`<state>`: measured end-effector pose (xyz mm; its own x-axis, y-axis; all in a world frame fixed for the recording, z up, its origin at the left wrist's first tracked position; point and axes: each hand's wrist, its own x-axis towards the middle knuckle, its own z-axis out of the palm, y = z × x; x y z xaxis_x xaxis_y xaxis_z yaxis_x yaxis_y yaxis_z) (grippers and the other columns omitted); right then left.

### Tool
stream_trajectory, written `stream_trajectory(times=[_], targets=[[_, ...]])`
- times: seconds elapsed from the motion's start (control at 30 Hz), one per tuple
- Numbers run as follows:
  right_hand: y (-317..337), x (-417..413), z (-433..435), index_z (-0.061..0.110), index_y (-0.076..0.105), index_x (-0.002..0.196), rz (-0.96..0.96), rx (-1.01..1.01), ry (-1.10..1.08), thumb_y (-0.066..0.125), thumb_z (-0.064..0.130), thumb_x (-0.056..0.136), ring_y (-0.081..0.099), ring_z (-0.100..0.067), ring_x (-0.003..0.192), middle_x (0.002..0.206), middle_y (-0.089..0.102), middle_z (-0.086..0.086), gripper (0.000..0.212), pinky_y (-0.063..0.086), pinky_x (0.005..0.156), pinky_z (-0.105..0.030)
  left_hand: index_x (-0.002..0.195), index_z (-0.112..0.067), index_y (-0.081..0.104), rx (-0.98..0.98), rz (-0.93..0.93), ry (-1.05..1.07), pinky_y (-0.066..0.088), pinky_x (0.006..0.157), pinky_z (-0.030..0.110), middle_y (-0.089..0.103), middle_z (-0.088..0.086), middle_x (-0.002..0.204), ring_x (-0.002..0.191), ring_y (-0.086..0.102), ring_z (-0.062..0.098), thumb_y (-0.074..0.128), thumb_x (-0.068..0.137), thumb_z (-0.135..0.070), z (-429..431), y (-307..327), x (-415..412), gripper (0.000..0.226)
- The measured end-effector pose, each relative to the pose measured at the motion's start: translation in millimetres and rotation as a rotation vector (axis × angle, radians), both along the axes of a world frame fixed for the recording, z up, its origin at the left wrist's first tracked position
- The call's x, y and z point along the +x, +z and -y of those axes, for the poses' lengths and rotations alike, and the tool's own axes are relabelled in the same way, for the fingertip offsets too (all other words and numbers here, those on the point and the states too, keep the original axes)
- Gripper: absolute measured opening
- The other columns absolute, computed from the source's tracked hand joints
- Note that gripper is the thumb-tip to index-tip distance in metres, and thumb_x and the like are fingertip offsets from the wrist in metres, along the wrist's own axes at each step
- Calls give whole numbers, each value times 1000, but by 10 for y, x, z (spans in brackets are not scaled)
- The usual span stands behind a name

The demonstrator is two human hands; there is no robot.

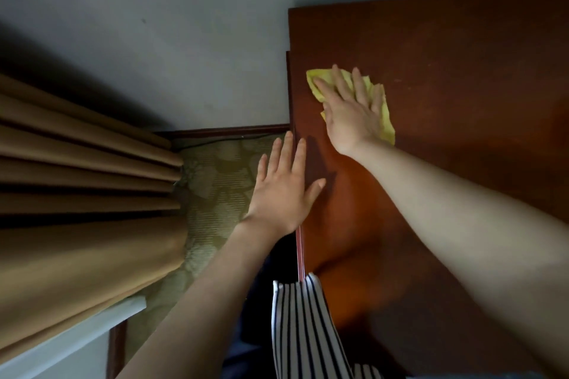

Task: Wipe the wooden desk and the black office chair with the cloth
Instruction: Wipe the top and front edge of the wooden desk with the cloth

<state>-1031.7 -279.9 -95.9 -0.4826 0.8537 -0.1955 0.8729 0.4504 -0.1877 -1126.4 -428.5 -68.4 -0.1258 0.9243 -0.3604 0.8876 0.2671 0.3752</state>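
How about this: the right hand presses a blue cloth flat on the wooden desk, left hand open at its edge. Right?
No: the head view shows the cloth is yellow, not blue. The right hand does press it flat on the wooden desk, left hand open at its edge.

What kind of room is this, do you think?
Probably a hotel room or bedroom: a wooden desk against a plain wall, patterned carpet, and heavy tan curtains beside it.
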Motion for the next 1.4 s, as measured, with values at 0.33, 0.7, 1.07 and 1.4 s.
stream_trajectory(times=[0.33, 0.7, 1.07, 1.4], targets=[[20, 864, 794, 30, 49, 136, -154, 98, 160, 50, 19, 91, 24, -18, 144, 151, 35, 7, 47, 17, 116, -48, 152, -17, 8, 252, 57, 357, -2, 117, 39, -7, 7, 160, 146, -11, 22, 22, 101, -45, -555, -227, 438, 60], [56, 1851, 959, 33, 46, 139, -122, -21, 375, 50, 13, 87, 33, -24, 140, 147, 42, 4, 56, 26, 112, -52, 151, -8, 1, 221, -244, 314, -6, 117, 46, -1, 9, 160, 147, -7, 20, 8, 95, -51, -612, -458, 610, 72], [-51, 1329, -220, 43, 27, 145, -89, 27, 328, 48, 20, 95, 11, -12, 146, 155, 23, 14, 60, 6, 118, -42, 152, -10, -3, 183, -295, 304, -10, 117, 40, -6, 6, 160, 146, -12, 17, 3, 92, -54, -670, -442, 659, 74], [-100, 297, -1244, 41, 19, 148, -111, 16, 199, 31, 20, 102, 2, -18, 147, 159, 10, 10, 53, 0, 116, -46, 152, -13, -3, 182, -275, 317, -9, 118, 39, -9, 4, 159, 145, -16, 16, 3, 91, -52, -671, -433, 631, 72]])
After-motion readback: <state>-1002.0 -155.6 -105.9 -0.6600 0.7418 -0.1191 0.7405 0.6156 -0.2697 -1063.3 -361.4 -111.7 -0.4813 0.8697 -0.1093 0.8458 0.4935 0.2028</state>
